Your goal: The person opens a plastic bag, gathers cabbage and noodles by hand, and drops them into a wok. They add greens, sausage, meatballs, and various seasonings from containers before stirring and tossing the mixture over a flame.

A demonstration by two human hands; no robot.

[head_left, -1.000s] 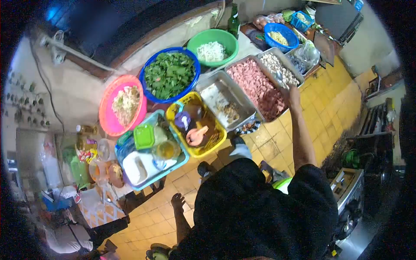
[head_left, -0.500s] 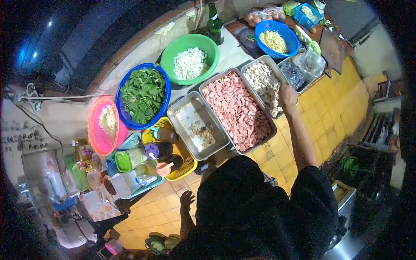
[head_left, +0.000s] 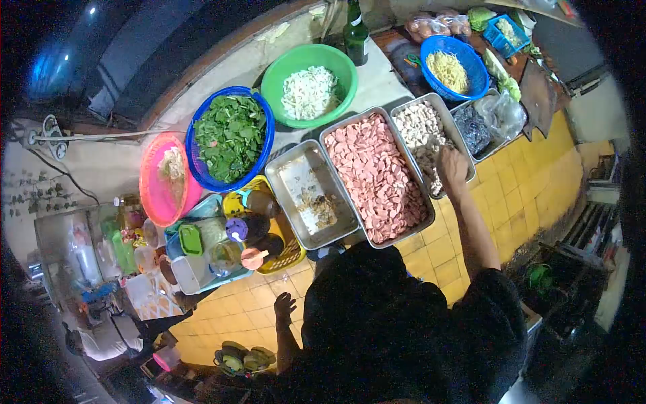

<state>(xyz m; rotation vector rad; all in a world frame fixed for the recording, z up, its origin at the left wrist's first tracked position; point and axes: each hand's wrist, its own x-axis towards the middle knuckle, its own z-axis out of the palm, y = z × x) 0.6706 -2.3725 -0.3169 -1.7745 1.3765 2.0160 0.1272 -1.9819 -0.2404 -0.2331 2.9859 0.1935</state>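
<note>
My right hand (head_left: 453,166) reaches into the right part of a metal tray (head_left: 469,161) of small pale chopped pieces (head_left: 416,121). Its fingers look curled, but what they grip is hidden. A greyish patch shows beside the fingers among the pieces. To the left stands a larger metal tray of pink sliced sausage (head_left: 377,175). Beyond that, a third metal tray (head_left: 286,178) holds only brownish and white remains. Low at my side, my left hand (head_left: 284,308) hangs over the tiled floor, empty, with its fingers apart.
Behind the trays stand a green basin (head_left: 269,81) of white strips, a blue basket (head_left: 192,151) of leafy greens and a green bottle (head_left: 355,37). A blue colander (head_left: 481,74) of noodle-like strips is at the right. Bottles fill a yellow basket (head_left: 293,252). A pink basin (head_left: 151,195) stands left.
The view has shifted, so the trays and basins sit a little further right. My right hand stays at the pale pieces, now lower into the tray. My left hand still hangs, fingers apart.
</note>
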